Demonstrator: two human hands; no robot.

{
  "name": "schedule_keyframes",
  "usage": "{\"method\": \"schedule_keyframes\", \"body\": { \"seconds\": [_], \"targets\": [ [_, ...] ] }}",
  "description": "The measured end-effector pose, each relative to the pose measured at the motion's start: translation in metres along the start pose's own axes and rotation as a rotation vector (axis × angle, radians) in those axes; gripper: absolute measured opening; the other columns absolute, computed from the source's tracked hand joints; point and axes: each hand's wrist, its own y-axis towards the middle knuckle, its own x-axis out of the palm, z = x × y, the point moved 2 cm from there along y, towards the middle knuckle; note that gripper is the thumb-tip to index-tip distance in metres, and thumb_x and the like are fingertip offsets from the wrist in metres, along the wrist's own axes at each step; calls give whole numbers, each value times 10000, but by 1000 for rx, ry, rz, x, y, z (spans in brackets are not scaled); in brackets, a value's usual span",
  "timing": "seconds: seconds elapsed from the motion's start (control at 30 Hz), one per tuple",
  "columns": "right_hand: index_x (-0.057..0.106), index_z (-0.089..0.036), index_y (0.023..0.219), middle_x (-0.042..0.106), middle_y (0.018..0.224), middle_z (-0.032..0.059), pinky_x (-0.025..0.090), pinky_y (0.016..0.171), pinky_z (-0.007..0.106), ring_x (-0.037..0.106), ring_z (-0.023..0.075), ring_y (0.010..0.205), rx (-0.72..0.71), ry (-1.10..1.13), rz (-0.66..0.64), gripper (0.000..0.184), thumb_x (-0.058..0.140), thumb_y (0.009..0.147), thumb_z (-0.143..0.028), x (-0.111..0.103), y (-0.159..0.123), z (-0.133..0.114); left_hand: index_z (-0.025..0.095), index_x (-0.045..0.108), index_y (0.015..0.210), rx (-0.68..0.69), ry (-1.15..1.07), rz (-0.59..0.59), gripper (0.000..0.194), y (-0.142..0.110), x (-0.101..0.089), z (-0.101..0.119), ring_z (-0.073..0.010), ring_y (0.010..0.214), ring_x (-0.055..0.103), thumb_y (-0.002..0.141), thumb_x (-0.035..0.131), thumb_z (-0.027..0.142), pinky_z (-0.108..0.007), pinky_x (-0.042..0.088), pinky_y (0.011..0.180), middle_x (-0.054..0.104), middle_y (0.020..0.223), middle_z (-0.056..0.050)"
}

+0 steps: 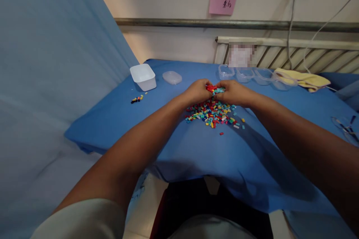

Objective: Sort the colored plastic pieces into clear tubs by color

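Over a pile of small coloured building bricks, my left hand and my right hand meet with curled fingers. Between them is a cluster of red and light-blue bricks. Red ones lie mostly on my left hand's side, light-blue ones toward my right hand. Whether these bricks are joined or loose I cannot tell. A lone red brick lies in front of the pile.
A white tub and a clear lid stand at the back left, near a few black and yellow bricks. Several clear containers line the back, beside a yellow cloth. Glasses lie far right.
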Motion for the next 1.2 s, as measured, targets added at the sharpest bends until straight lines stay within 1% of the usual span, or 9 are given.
{"method": "schedule_keyframes", "body": {
  "seconds": [0.23,0.37,0.47,0.6,0.77,0.9,1.0,1.1,1.2],
  "targets": [
    [780,-182,1195,694,654,0,457,493,281,627,194,559,101,333,47,332,738,870,-233,7,2,3,147,742,1041,-196,-428,63,213,6,17,9,-158,710,586,840,671,139,-291,487,690,683,818,-22],
    [748,-140,1328,698,686,12,493,522,299,617,193,560,119,318,102,453,793,918,-328,12,9,0,145,721,1198,-294,-636,81,385,3,14,6,-174,737,646,818,669,111,-313,527,721,712,883,-38],
    [719,-97,1414,734,757,54,558,593,346,642,212,595,112,251,136,571,826,936,-390,17,17,-7,147,706,1356,-313,-632,106,565,-7,4,4,-226,899,719,792,678,105,-346,568,813,768,1032,-87],
    [676,-86,1508,815,1025,169,622,688,408,746,278,743,59,260,64,645,812,970,-415,21,23,-19,155,662,1494,-274,-610,73,689,-21,-10,0,-301,1269,708,807,654,105,-397,595,968,724,1454,-162],
    [675,-161,1555,731,1475,211,666,807,461,786,321,964,-80,309,8,640,809,958,-349,10,13,-13,166,722,1431,-94,-417,-56,598,-38,-23,-10,-340,1275,716,834,693,168,-481,557,1117,767,1355,-163],
    [800,-186,1355,817,1287,153,654,898,490,786,320,972,-167,207,39,428,729,1001,-415,-5,2,7,199,718,1417,31,-279,-261,604,-53,-32,-17,-314,1175,743,814,718,228,-465,588,1062,776,1333,-115],
    [836,-189,1231,844,1153,133,626,991,529,784,347,1032,-170,44,36,409,675,1025,-504,-8,-2,26,215,677,1482,149,-53,-330,768,-61,-41,-24,-349,1305,698,740,842,318,-465,546,1153,717,1486,-126],
    [779,-209,1410,797,1386,154,583,1121,589,752,414,1229,-180,27,-39,663,830,898,-626,-3,-5,48,212,586,1597,126,311,-365,1041,-66,-49,-32,-418,1487,581,650,944,453,-488,452,1263,597,1641,-189],
    [566,-226,1677,652,1624,175,500,1244,644,623,479,1462,-251,16,-215,1205,997,653,-690,8,-7,66,225,402,1730,-27,535,-436,1262,-67,-51,-36,-439,1517,553,631,945,527,-494,473,1239,453,1748,-236]
  ]
}}
